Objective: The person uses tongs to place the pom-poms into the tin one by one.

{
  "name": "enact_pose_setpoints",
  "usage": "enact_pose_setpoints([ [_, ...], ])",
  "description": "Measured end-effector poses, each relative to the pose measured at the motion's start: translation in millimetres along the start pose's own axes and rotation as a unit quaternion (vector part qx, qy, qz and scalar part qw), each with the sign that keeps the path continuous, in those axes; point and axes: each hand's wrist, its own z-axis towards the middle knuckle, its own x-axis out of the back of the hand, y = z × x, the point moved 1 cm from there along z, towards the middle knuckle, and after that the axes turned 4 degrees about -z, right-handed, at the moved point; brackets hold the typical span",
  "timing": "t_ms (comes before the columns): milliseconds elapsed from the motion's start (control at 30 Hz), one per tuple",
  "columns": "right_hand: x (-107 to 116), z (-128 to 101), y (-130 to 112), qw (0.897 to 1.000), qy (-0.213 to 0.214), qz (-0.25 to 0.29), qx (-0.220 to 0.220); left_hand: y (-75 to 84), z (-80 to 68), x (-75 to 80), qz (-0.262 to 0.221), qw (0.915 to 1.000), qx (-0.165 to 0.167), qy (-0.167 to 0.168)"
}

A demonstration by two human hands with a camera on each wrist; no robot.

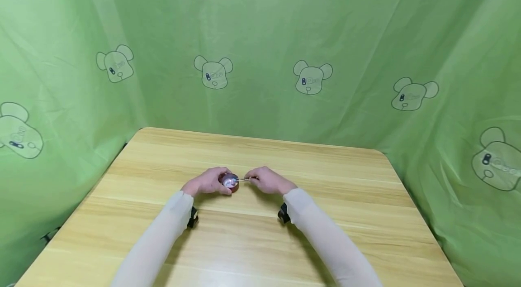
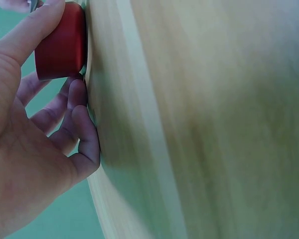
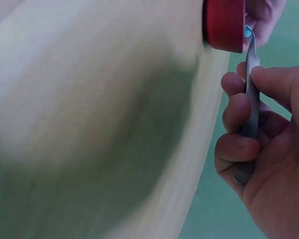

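A small red round container (image 1: 230,184) stands on the wooden table (image 1: 244,241), near its middle. My left hand (image 1: 207,181) grips it from the left, thumb and fingers curled round its side (image 2: 60,42). My right hand (image 1: 266,180) pinches the handle of a small metal spoon (image 1: 243,179), whose bowl lies at the container's open top. In the right wrist view the spoon (image 3: 250,89) runs between my thumb and curled fingers up to the red container's rim (image 3: 224,25).
A green cloth with bear prints (image 1: 309,76) hangs behind and on both sides of the table. The table's far edge (image 1: 260,140) lies a short way beyond my hands. Black wrist straps (image 1: 282,213) sit on both pale sleeves.
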Motion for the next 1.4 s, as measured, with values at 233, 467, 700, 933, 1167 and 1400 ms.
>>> enact_pose_setpoints([
  [233,-3.8,-2.5,0.4,1.0,0.003,0.008,-0.012,0.5,0.1,0.6,-0.008,1.0,0.001,0.0],
  [467,-2.9,-8.4,2.3,1.0,0.005,0.014,-0.018,1.2,0.3,0.5,-0.005,0.9999,-0.008,-0.005],
  [700,-0.9,-12.7,7.7,1.0,0.012,0.015,-0.023,3.2,-0.3,-0.4,-0.019,0.9998,0.0,-0.001],
  [933,3.6,-18.6,11.5,0.999,0.024,0.009,-0.02,2.3,-1.6,-0.6,-0.022,0.9997,0.007,0.001],
  [1167,9.7,-33.7,24.6,0.999,0.043,-0.004,-0.021,2.8,-2.5,0.2,-0.022,0.9997,0.011,0.004],
  [1400,15.5,-54.1,45.5,0.998,0.05,-0.012,-0.037,2.4,-1.8,-0.6,-0.013,0.9999,0.007,0.003],
])
